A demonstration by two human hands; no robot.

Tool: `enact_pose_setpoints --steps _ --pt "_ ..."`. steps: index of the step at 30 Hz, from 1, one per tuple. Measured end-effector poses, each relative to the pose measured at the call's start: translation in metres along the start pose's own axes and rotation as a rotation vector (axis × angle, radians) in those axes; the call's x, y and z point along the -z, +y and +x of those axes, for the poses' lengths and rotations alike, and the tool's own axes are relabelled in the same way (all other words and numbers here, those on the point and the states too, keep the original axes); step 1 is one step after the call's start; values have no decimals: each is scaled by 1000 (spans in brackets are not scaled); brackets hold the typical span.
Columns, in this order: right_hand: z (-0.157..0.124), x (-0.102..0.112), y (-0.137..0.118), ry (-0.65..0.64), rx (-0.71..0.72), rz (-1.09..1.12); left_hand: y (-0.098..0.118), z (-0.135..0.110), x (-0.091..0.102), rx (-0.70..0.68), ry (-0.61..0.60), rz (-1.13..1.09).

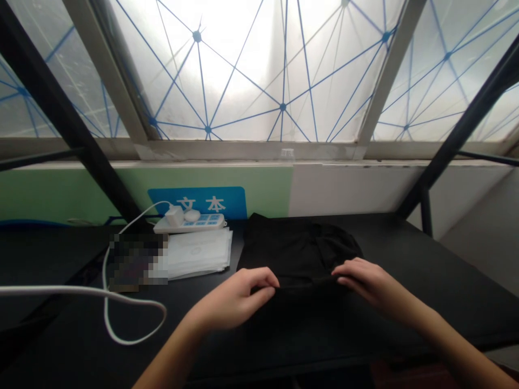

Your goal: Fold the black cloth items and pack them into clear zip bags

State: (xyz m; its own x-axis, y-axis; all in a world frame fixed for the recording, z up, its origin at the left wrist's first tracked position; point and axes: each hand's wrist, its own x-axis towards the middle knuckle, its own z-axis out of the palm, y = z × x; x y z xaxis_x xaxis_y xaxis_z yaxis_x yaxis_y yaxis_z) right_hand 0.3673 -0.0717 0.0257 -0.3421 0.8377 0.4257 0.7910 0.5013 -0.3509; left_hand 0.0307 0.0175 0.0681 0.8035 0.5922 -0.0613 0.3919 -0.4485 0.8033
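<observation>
A piece of black cloth (292, 246), perhaps a garment, lies on the black tabletop (417, 281) in front of me. Its far right part is bunched into folds, while the left part looks flatter. My left hand (239, 297) pinches the near edge at its left end between thumb and fingers. At the right end of that same edge, my right hand (368, 278) grips the cloth, thumb below and fingers on top. The edge runs fairly straight between both hands, seemingly raised a little. What kind of garment it is cannot be made out.
Left of the cloth lies a stack of whitish plastic packets (198, 251). Behind it sits a white power strip (203, 221) with a plugged-in adapter. A white cable (156, 324) loops over the table's left side. Dark metal posts (454, 124) slant at both sides, before a frosted window.
</observation>
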Motion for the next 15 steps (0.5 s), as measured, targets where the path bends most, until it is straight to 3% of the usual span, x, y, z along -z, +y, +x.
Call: enact_pose_setpoints --steps 3,6,11,15 --pt "23 17 2 -177 -147 97 -8 15 6 50 -45 -262" --pt "61 25 18 -250 -204 141 -24 40 15 83 66 -409" --pt "119 -2 59 -253 -256 5 -47 85 35 165 394 213" --pt "125 -34 77 -213 -242 -84 -53 95 23 191 524 441"
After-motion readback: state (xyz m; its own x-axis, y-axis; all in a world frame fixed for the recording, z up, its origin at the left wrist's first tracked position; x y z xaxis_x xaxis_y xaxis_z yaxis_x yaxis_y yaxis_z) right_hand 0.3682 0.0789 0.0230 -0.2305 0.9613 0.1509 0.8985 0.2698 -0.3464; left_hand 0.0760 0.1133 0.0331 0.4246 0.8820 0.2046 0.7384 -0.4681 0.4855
